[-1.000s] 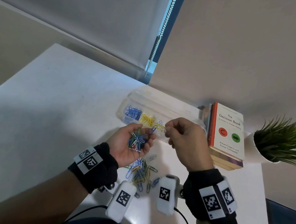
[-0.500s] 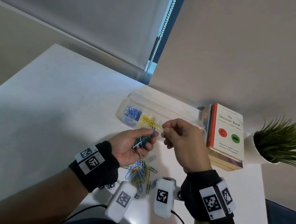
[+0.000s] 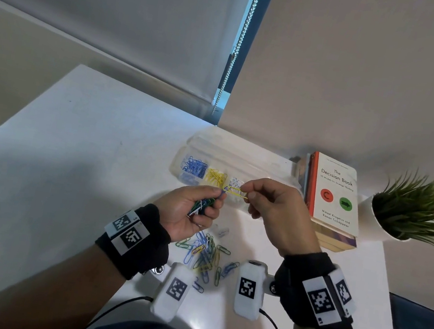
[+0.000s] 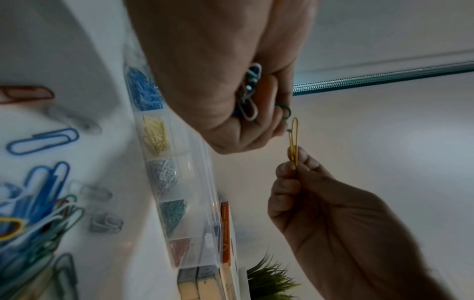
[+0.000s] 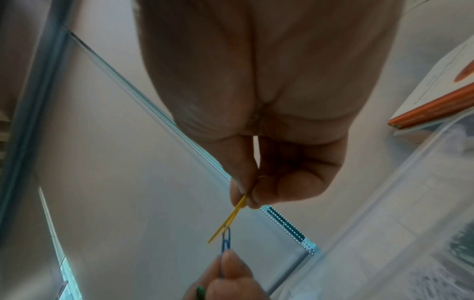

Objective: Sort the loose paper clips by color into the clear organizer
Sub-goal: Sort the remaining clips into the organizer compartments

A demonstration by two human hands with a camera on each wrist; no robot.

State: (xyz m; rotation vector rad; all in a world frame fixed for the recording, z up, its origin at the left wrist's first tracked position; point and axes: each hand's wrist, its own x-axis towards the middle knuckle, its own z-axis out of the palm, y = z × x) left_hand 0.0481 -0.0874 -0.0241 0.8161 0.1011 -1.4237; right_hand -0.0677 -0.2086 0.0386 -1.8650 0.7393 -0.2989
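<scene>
My right hand (image 3: 248, 193) pinches a yellow paper clip (image 3: 235, 191) between thumb and forefinger, above the near edge of the clear organizer (image 3: 240, 153). In the right wrist view the yellow clip (image 5: 231, 219) is hooked through a blue clip (image 5: 225, 241) that my left fingertips (image 5: 231, 263) pinch. My left hand (image 3: 197, 206) also grips a bunch of mixed clips (image 3: 202, 204) in its curled fingers; the left wrist view shows this bunch (image 4: 248, 97). The organizer (image 4: 205, 182) holds blue, yellow, white, teal and red clips in separate compartments.
A pile of loose clips (image 3: 204, 256) lies on the white table (image 3: 67, 169) below my hands. A stack of books (image 3: 331, 199) stands right of the organizer, with a potted plant (image 3: 413, 209) beyond it. The wall is close behind.
My left hand has curled from an open palm into a fist round the bunch. The right hand has drawn a yellow clip away to the right, still linked to a blue one.
</scene>
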